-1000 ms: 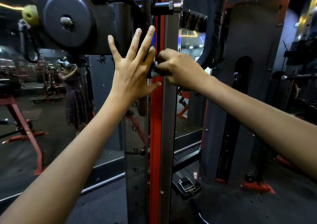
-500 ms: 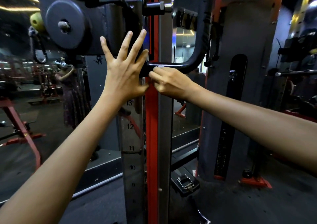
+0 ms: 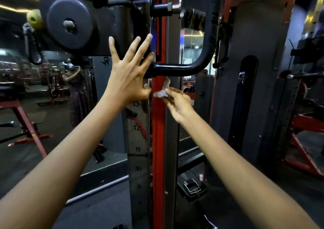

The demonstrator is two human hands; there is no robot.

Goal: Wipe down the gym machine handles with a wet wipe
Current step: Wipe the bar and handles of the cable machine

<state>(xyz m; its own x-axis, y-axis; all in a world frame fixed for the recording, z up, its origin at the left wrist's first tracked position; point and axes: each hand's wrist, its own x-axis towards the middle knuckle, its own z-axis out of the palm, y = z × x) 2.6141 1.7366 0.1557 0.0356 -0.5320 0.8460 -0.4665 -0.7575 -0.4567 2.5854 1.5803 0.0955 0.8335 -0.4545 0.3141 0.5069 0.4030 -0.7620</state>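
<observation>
**gymrat_42:** ok so what's going on with the hands here?

**wipedown_w:** left hand point(image 3: 128, 74) is flat against the black carriage point(image 3: 122, 27) of the machine, fingers straight and spread, not gripping anything. Thumb sits down by the shiny numbered strip point(image 3: 138, 141), right above the 13.

**gymrat_42:** and the right one?

**wipedown_w:** right hand point(image 3: 177, 104) is pinching a crumpled grey wet wipe point(image 3: 160, 93) at the fingertips. The wipe is in front of the red upright point(image 3: 158, 141), just below the handle and not touching it. A bit of it sticks up toward the bar. The hand's a little blurry so I can't say exactly which fingers have it.

**gymrat_42:** which handle?

**wipedown_w:** the black curved handle point(image 3: 177, 68). It runs out sideways from the carriage, right next to the left hand's fingers, then bends upward into a wrapped grip with a metal cap on top.

**gymrat_42:** anything else around?

**wipedown_w:** round black pulley cover point(image 3: 70, 24) top left, a yellow-green ball point(image 3: 34, 19) with a carabiner beside it, a mirror point(image 3: 52, 92) behind on the left showing a person's reflection, and red gym frames on both sides.
</observation>
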